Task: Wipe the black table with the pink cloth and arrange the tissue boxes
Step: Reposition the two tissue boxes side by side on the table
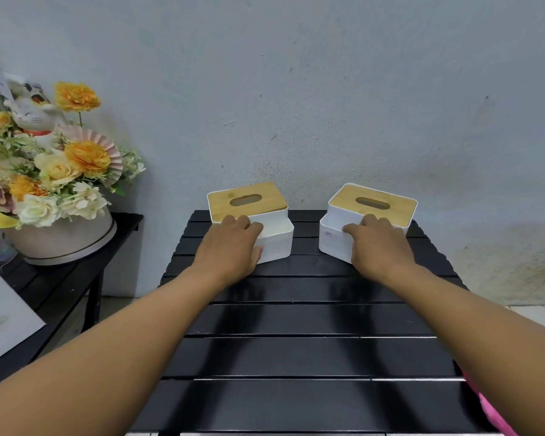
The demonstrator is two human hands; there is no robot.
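Observation:
Two white tissue boxes with bamboo lids stand at the far edge of the black slatted table (306, 357), close to the wall. My left hand (230, 250) grips the front compartment of the left tissue box (249, 201). My right hand (379, 247) grips the front compartment of the right tissue box (373, 199). A gap of bare table lies between the two boxes, and the right box is turned slightly. A strip of the pink cloth (497, 413) shows at the table's near right edge, mostly out of frame.
A flower arrangement (54, 184) in a beige pot with a cat figurine (33, 114) sits on a lower black side table (76, 278) to the left. A grey sheet (4, 319) lies on that side table. A grey wall rises right behind the boxes.

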